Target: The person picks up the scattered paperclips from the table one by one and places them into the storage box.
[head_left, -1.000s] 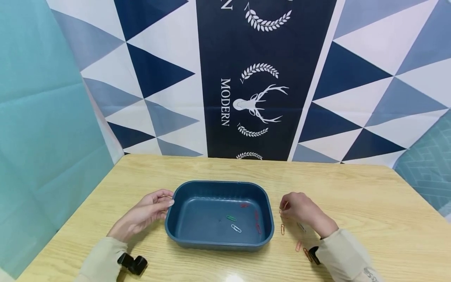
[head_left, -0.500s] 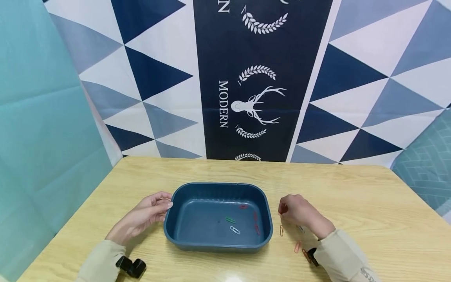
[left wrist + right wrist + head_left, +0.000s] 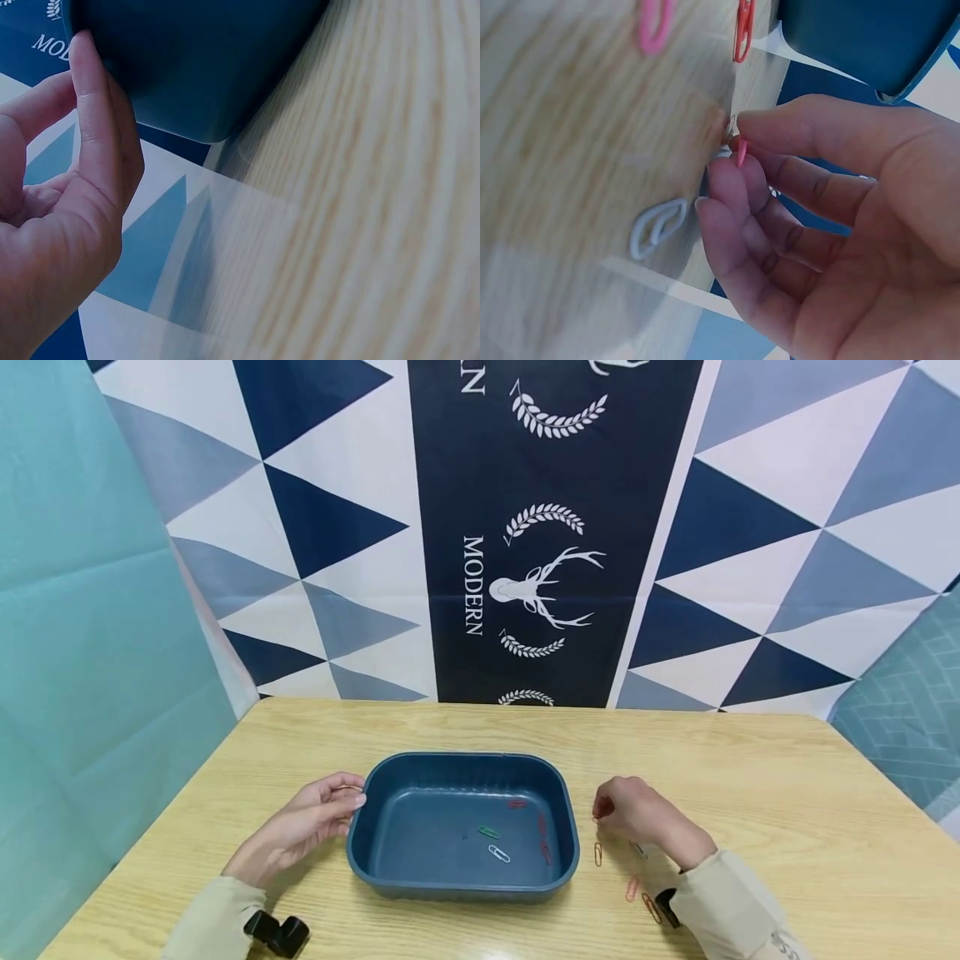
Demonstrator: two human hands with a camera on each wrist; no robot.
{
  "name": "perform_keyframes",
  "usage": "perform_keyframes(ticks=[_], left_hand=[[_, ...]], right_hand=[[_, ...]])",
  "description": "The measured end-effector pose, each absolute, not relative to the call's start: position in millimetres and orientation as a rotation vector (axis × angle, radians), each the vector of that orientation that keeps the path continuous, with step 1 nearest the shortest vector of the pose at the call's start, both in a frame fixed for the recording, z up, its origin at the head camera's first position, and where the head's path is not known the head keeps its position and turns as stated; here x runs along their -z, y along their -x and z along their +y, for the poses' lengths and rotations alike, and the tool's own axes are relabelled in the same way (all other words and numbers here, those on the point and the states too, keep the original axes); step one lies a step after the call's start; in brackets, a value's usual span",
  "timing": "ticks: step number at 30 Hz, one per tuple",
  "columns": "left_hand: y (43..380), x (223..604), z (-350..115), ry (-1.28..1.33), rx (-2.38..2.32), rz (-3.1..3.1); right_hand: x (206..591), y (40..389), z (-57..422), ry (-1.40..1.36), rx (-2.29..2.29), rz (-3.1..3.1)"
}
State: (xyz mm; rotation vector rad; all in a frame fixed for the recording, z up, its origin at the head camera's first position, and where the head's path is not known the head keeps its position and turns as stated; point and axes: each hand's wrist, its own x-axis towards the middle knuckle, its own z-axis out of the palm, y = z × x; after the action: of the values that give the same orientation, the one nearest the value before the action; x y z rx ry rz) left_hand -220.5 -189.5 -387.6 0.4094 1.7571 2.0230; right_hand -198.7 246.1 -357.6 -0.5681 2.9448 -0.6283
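My left hand (image 3: 303, 818) touches the left rim of a dark blue plastic tub (image 3: 465, 890), thumb tip at the rim and relaxed fingers along the outside. In the left wrist view the fingertips meet the tub's outer wall (image 3: 195, 67). To the tub's right, my right hand (image 3: 645, 814) pinches a pink-red paper clip (image 3: 742, 152) between thumb and fingertips, low over the table; most of that clip is hidden. A white paper clip (image 3: 658, 227) lies beside those fingers. Inside the tub are a green paper clip (image 3: 489, 832), a white one (image 3: 498, 854) and several red ones (image 3: 545, 853).
On the wooden table (image 3: 787, 827), an orange-red paper clip (image 3: 597, 854) lies between tub and right hand. Nearer the front are a pink clip (image 3: 632, 888) and a brownish-red clip (image 3: 651, 907), close to the right wrist. A patterned cloth (image 3: 360, 527) hangs behind the table.
The head view has tilted slightly, so everything sits a little lower and further left. Both hands stay nearly in place, the left at the tub, the right pinching low beside it.
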Motion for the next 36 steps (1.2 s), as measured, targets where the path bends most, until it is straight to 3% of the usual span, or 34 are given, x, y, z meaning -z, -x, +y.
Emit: perform_keyframes(ticks=[36], left_hand=[[219.2, 389.1, -189.4, -0.372, -2.01, 1.805]], right_hand=[[357.9, 204.1, 249.9, 0.605, 0.789, 2.971]])
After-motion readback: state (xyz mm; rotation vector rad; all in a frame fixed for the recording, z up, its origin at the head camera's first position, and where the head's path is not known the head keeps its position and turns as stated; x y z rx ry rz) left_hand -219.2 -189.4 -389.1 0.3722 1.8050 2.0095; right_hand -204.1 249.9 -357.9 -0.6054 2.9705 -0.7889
